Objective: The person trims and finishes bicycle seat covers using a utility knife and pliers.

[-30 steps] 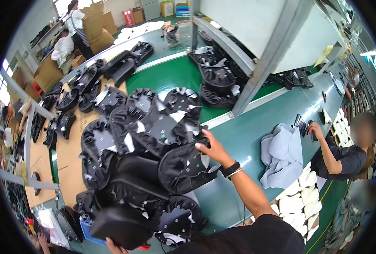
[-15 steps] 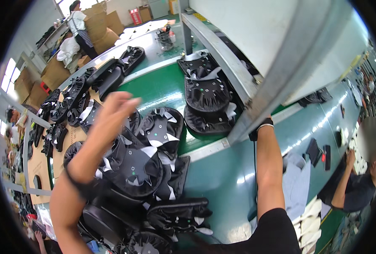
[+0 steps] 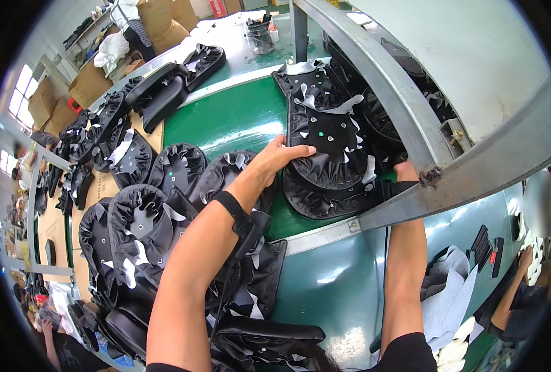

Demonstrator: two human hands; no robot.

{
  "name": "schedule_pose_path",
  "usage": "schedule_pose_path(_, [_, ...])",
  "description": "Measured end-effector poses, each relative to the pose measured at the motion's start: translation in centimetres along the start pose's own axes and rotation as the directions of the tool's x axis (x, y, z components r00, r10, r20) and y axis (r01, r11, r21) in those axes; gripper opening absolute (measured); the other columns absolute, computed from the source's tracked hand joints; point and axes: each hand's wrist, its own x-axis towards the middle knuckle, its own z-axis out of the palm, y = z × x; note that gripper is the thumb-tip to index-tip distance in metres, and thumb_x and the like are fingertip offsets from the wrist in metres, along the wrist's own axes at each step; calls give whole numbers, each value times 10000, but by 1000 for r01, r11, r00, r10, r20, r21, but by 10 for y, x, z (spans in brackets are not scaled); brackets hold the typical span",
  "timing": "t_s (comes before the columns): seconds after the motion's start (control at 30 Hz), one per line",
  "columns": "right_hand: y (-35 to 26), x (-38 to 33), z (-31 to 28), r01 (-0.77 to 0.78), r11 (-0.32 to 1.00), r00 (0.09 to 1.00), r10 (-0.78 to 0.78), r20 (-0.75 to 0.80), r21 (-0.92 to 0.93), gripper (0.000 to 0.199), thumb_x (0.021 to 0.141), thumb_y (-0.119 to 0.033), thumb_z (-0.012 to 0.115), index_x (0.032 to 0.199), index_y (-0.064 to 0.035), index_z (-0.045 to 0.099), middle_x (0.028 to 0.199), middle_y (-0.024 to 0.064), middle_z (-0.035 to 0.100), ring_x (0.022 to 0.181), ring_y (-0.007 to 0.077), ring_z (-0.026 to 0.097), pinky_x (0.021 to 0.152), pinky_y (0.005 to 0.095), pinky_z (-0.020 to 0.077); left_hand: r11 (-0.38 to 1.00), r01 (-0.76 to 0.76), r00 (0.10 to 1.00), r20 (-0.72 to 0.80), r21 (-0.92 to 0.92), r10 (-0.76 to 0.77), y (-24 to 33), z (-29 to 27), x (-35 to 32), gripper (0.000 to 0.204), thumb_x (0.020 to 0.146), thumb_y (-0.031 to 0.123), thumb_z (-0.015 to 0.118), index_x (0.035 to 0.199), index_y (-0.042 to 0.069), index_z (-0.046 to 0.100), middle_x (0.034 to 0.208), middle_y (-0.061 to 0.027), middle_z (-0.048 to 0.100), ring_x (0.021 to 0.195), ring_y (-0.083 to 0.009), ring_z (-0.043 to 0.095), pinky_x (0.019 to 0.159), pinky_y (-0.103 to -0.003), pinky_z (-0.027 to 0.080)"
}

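My left hand [image 3: 274, 160] grips the left edge of a black padded cushion [image 3: 332, 131], thumb laid over its top. The cushion lies underside up, with gathered black cover fabric, pale tabs and small metal inserts round a flat panel. Beneath it is another black cushion [image 3: 328, 203], on the green belt [image 3: 226, 127]. My right hand [image 3: 404, 170] is at the cushion stack's right side, beyond a metal frame bar; its fingers are mostly hidden. Black straps circle both wrists.
A grey metal frame [image 3: 405, 214] crosses over my right forearm. Heaped black cushions [image 3: 140, 226] fill the left side. Grey cloth [image 3: 448, 291] lies on the right-hand table. A wire cup of tools [image 3: 260, 37] stands at the back. Another person's arm [image 3: 514, 291] is at far right.
My left hand has moved right from above the heap onto the stacked cushion's edge. My right hand has reached farther forward past the frame. The view has shifted.
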Motion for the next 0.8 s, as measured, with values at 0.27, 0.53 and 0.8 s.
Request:
schedule_pose_path(0.27, [-8, 13, 3, -49, 992, 988, 65, -143, 114, 490, 939, -360, 522, 1286, -16, 492, 1258, 155, 524, 1125, 257, 536, 985, 399, 418, 950, 198, 979, -9, 242, -202, -14, 2, 6, 940, 681, 490, 785, 1366, -37, 414, 1403, -197, 420, 1328, -304, 336, 1116, -489, 208])
schedule_pose_path(0.53, [-28, 19, 20, -48, 969, 957, 113, -267, 242, 498, 940, -372, 518, 1288, -15, 506, 1267, 130, 539, 1146, 249, 527, 1006, 392, 395, 978, 210, 951, 231, 7, -206, -24, 11, 12, 596, 692, 491, 770, 1082, 54, 657, 1319, -136, 528, 1281, -265, 422, 1035, -383, 339])
schedule_pose_path(0.8, [-22, -63, -38, -34, 888, 961, 155, -228, 458, 508, 942, -384, 514, 1289, -13, 521, 1276, 104, 554, 1167, 241, 517, 1027, 384, 373, 952, 123, 992, 52, -280, -113, -19, 13, -22, 439, 577, 259, 784, 927, 15, 678, 980, -135, 658, 953, -234, 603, 839, -331, 480])
